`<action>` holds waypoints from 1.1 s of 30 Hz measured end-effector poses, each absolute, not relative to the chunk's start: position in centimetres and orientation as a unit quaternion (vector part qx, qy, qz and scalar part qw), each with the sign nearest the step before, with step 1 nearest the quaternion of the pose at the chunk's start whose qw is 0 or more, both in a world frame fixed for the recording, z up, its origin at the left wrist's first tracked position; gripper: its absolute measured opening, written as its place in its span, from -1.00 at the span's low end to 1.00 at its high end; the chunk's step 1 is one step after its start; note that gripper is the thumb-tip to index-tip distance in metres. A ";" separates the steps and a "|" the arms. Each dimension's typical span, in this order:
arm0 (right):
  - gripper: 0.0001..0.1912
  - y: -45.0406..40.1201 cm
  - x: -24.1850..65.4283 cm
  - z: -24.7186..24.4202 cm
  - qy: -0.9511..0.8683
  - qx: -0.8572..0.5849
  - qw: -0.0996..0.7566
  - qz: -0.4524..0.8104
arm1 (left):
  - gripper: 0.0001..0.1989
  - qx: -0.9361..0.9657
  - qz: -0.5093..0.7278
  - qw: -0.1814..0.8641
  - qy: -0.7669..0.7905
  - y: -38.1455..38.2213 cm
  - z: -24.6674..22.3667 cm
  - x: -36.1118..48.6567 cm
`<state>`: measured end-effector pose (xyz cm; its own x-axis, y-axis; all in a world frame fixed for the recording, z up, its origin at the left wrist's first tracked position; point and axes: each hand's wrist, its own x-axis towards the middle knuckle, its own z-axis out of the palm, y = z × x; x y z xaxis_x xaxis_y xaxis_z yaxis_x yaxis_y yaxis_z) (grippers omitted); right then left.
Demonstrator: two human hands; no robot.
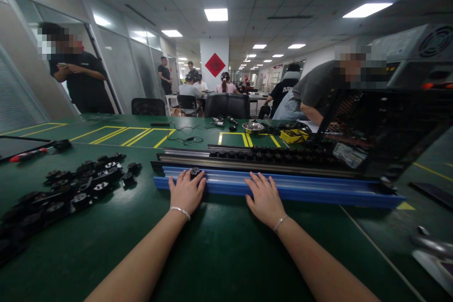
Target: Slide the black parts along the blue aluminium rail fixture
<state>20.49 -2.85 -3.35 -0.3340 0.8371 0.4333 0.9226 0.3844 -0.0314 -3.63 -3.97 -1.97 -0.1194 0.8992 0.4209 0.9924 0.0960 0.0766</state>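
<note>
A long blue rail [300,188] lies across the green table [226,245] in front of me. My left hand [187,191] rests on its left part, fingers spread, beside a small black block [195,172] that sits in the rail's channel. Further right, my right hand [265,198] lies with parted fingers over the front edge of the same rail. Neither hand is wrapped round anything. Behind the blue rail are dark metal rails [187,160], with a row of black parts [269,153] along them. Another small dark part [387,184] is at the blue rail's right end.
Many black parts [102,188] are piled at the left, near a red-handled tool [28,155]. An open computer case [382,122] stands at the right. A metal bowl [253,127], cables and a yellow object [293,136] lie farther back. A person [311,89] leans in at the right.
</note>
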 end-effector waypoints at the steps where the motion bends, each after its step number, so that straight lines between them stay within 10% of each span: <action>1: -0.54 -2.8 20.5 -3.4 -0.810 -0.543 0.193 -0.111 | -0.59 -0.647 -0.174 0.135 -0.730 -3.9 -2.0 -3.7; 33: -0.54 -2.8 20.4 -3.5 -0.810 -0.539 0.199 -0.122 | -0.59 -0.605 -0.176 0.095 -0.771 -3.3 -1.5 -5.6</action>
